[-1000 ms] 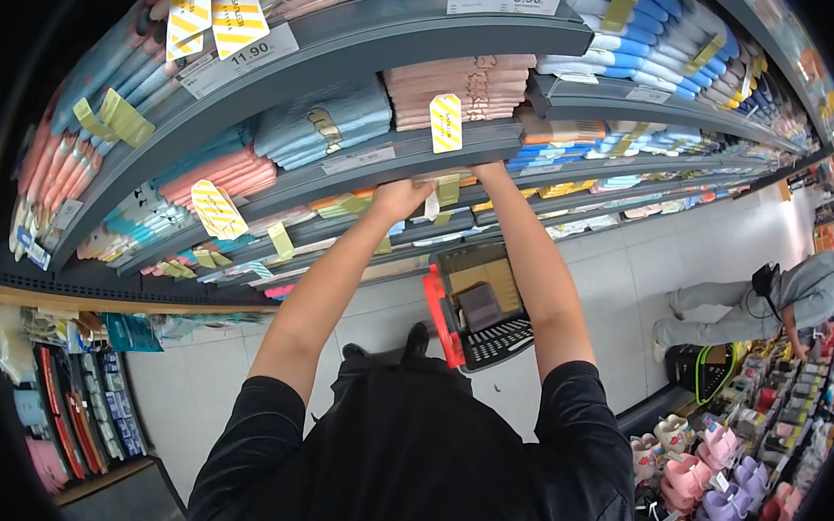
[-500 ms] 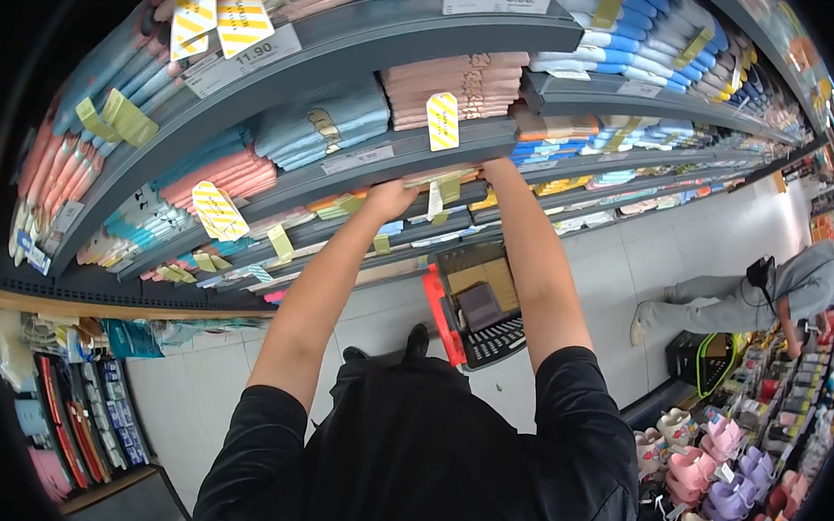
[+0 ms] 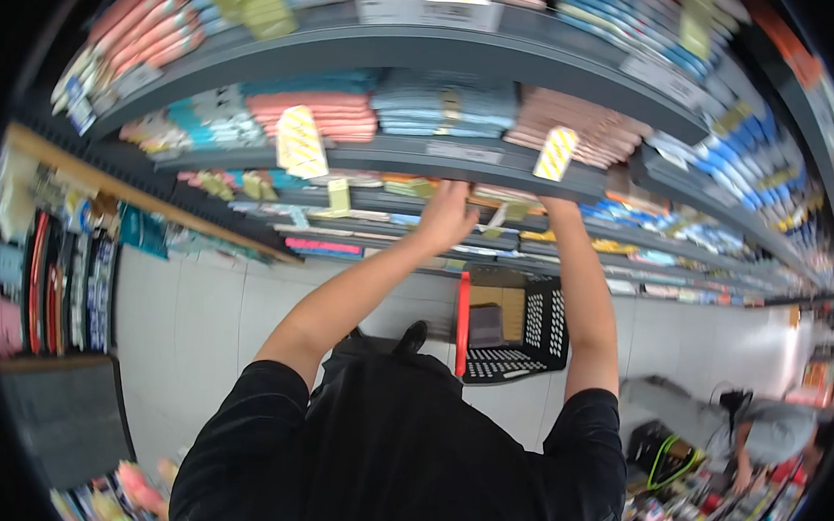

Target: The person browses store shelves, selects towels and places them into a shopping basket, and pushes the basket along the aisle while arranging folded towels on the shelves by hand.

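Observation:
My left hand (image 3: 449,217) reaches into the lower shelf, fingers stretched forward and thumb apart, at folded towels (image 3: 507,194) under the grey shelf edge (image 3: 366,154). At the right end of those towels is my right hand (image 3: 559,208); its fingers are hidden beneath the shelf edge. A pale green paper band and a white tag hang between the two hands. On the shelf above lie stacks of blue towels (image 3: 444,106), coral towels (image 3: 317,107) and dusty pink towels (image 3: 580,123). Yellow-striped tags (image 3: 557,153) hang in front of them.
Below my arms a black shopping basket (image 3: 513,367) with a red handle holds a grey folded item (image 3: 486,325) and a brown one. To the right, a person in a grey top (image 3: 774,435) bends by a rack near another black basket (image 3: 651,444). Hanging goods (image 3: 58,279) line the left.
The view has swung left and the shelves now run level across it. My left hand has loosened and its fingers spread; my right hand stays at the same shelf.

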